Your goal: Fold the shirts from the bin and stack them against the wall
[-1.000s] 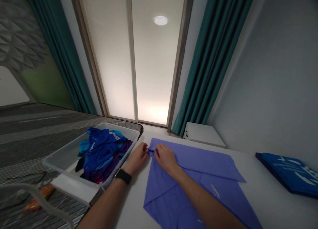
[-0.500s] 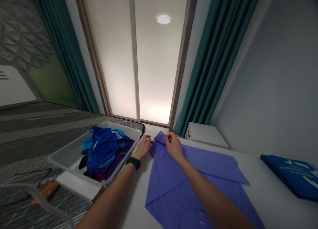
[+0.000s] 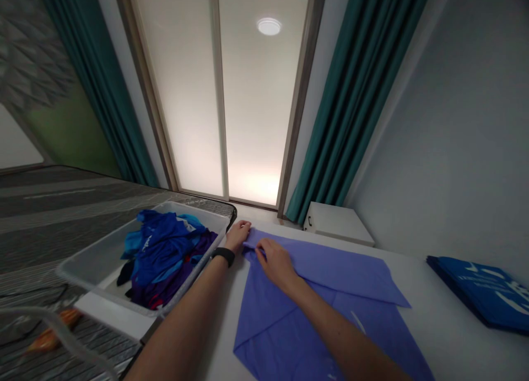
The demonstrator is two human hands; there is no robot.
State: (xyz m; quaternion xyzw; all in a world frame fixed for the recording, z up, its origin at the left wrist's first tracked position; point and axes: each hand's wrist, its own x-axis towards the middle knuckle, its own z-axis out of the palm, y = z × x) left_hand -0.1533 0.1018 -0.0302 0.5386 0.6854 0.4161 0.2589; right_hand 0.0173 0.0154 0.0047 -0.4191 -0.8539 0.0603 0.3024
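Head camera view, looking forward and down along two bare forearms onto a white tabletop [image 3: 463,342]; a folded periwinkle-blue garment [image 3: 264,331] lies flat on it, directly in front of the person, its upper corner reaching toward the table's far left side. The right hand [image 3: 276,264] sits on that upper corner, fingers [image 3: 261,252] bent down and apparently pinching the cloth; the left hand [image 3: 237,236], wearing a black wristband [image 3: 223,255], sits at the corner's tip, touching or just beside it, so its grip cannot be told. The fabric looks light, soft and thin, likely to slide and crease easily; it would probably handle best if taken by its folded edges, with both hands keeping it taut. Left of the table, a translucent plastic tub [image 3: 93,268] holds a heap of blue, purple and dark clothes [image 3: 161,254]; it rests at the edge of a grey striped bed [image 3: 49,221]. Well to the right lies a folded royal-blue garment [image 3: 475,293] with white print; a small white cabinet [image 3: 339,224] stands beyond the table, beneath teal curtains [image 3: 355,94] flanking a frosted glass panel [image 3: 256,105].
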